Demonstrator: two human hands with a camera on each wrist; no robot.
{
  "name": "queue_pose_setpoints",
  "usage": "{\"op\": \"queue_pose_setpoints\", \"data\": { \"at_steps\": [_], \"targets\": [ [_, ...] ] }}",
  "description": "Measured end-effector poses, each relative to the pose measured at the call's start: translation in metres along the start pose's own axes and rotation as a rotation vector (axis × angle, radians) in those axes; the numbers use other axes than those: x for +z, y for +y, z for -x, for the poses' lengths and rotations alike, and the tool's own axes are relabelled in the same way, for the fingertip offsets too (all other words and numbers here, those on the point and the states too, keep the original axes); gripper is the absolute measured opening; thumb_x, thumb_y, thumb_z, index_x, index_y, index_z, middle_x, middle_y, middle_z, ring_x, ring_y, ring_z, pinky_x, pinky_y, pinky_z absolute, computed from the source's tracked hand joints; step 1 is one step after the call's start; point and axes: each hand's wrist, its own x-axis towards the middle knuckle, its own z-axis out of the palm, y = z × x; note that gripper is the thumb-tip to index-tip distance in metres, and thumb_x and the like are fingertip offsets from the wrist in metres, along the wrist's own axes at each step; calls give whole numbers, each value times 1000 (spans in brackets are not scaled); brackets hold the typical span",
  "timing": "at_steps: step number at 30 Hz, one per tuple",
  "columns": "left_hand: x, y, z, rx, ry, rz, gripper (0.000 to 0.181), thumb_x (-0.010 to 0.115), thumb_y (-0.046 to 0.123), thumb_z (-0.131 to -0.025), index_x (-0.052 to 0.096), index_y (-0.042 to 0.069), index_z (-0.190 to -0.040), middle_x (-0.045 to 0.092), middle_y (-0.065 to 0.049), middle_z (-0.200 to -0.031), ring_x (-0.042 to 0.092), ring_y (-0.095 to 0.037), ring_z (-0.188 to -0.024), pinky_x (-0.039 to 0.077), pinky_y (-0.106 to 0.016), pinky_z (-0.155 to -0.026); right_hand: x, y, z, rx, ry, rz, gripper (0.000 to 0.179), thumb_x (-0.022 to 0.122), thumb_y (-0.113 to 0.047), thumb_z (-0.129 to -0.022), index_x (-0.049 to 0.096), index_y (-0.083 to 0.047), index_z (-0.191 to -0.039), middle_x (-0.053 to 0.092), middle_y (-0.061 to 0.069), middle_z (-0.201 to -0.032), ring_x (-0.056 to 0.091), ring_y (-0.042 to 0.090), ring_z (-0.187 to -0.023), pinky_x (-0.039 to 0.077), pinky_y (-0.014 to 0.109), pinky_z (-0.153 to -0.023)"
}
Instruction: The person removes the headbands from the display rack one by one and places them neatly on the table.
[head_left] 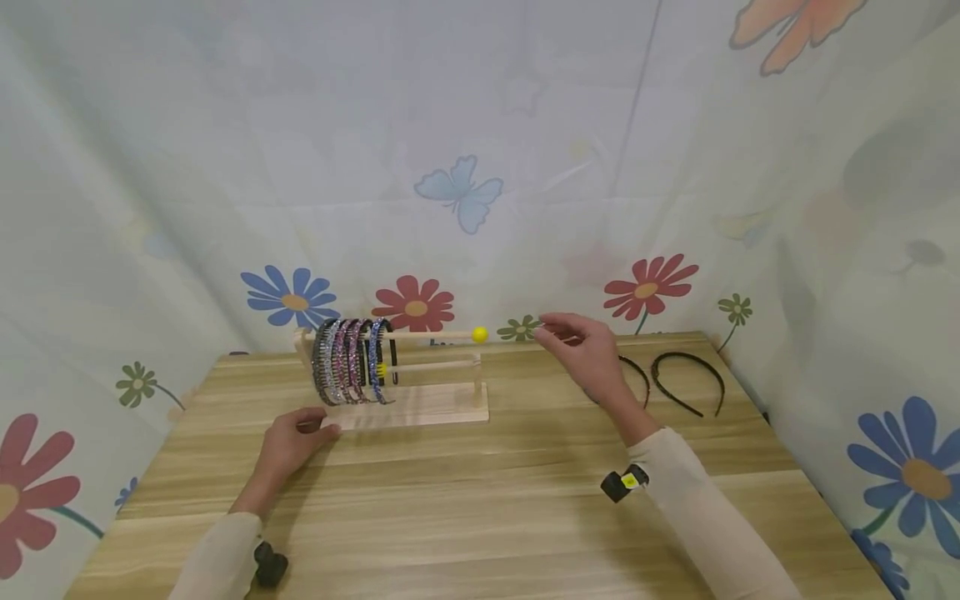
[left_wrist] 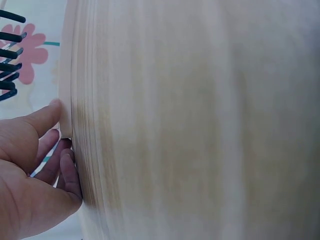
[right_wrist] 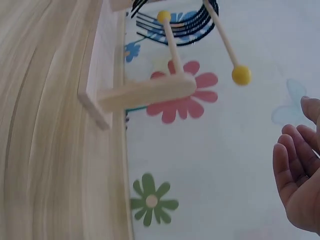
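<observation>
A wooden headband rack (head_left: 442,408) stands toward the back of the table, with several glittery headbands (head_left: 354,367) hung at the left of its upper rod. That rod ends in a yellow ball (head_left: 479,334). My left hand (head_left: 288,450) grips the left front corner of the rack's base, thumb along the edge and fingers bent around the end in the left wrist view. Holding nothing, my right hand (head_left: 588,354) hovers to the right of the yellow ball, its fingers loosely curved. Apart from the ball in the right wrist view, the fingers (right_wrist: 281,167) show at the right edge.
On the table (head_left: 465,517) at the right lie a black headband (head_left: 688,356) and a second headband (head_left: 643,375), partly hidden behind my right hand. A lower rod (head_left: 435,365) on the rack points left. Behind the table hangs a flowered cloth (head_left: 525,233).
</observation>
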Motion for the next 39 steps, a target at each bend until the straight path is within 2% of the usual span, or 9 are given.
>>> {"op": "queue_pose_setpoints", "data": {
  "at_steps": [4, 13, 19, 27, 33, 39],
  "targets": [
    [0, 0, -1, 1, 0, -5, 56, 76, 34, -94, 63, -5, -132, 66, -28, -129, 66, -43, -115, 54, -53, -96, 16, -11, 0, -34, -23, -41, 30, 78, -26, -93, 76, -10, -119, 77, 6, -102, 71, 18, -89, 58, 25, -77],
    [0, -1, 0, 1, -4, 0, 57, 76, 36, -94, 64, -5, -132, 66, -27, -129, 66, -42, -115, 55, -53, -95, 58, -27, 5, -29, -88, -71, 30, 78, -29, -93, 77, -13, -118, 77, 3, -102, 73, 17, -87, 60, 31, -77],
    [1, -3, 0, 8, -4, 0, 57, 76, 37, -94, 64, -3, -131, 67, -26, -128, 66, -41, -114, 55, -53, -94, 86, -32, 8, -33, -153, -118, 29, 79, -30, -92, 78, -15, -116, 78, 0, -100, 72, 16, -86, 61, 32, -75],
    [0, -2, -1, 9, 2, 3, 55, 76, 36, -94, 64, -3, -131, 67, -26, -128, 66, -42, -115, 55, -53, -95, 123, -33, 12, -49, -225, -130, 29, 76, -33, -94, 77, -16, -118, 77, -5, -103, 71, 9, -89, 60, 28, -77],
    [-1, 1, 1, 5, -1, -1, 56, 76, 37, -94, 64, -4, -131, 67, -26, -128, 66, -42, -115, 55, -53, -95, 145, -33, 14, 0, -279, -149, 32, 76, -38, -94, 77, -17, -117, 77, -6, -103, 70, 7, -90, 60, 27, -76],
    [-1, 0, 0, 18, 5, -4, 55, 76, 37, -94, 65, -3, -130, 67, -26, -127, 67, -41, -113, 56, -52, -93, 162, -34, 14, 24, -314, -188, 32, 77, -34, -93, 76, -14, -119, 77, -2, -104, 71, 9, -91, 59, 26, -77]
  ]
}}
